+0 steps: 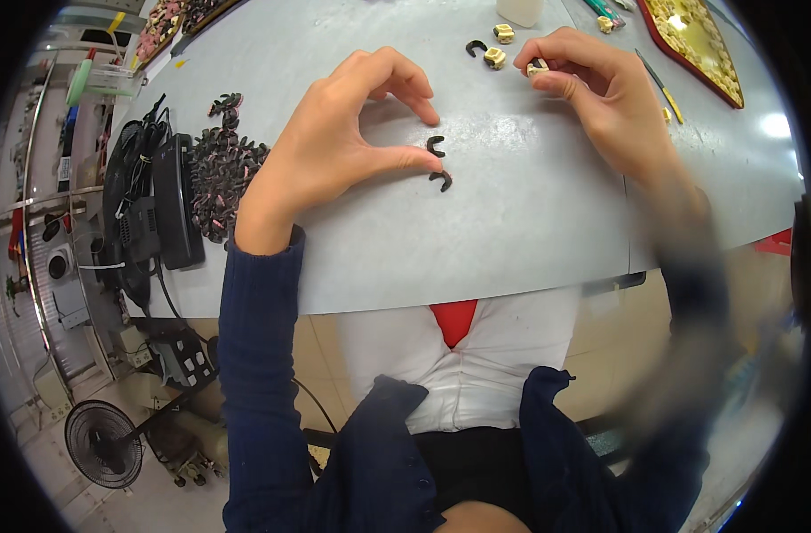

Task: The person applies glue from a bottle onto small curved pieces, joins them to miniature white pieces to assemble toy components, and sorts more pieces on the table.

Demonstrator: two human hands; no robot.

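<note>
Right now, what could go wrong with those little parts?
The right hand pinches a small piece, which might slip. The left hand is close to two black curves and could nudge them. The dark heap lies beside the black box, so parts could stray against it.

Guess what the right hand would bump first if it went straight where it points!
Probably the small, blocky cream-coloured piece with dark marks, just left of the right hand, though depth is hard to judge.

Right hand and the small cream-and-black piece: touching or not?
Touching. The head view shows the right hand pinching the cream-and-black piece, no gap between them.
</note>
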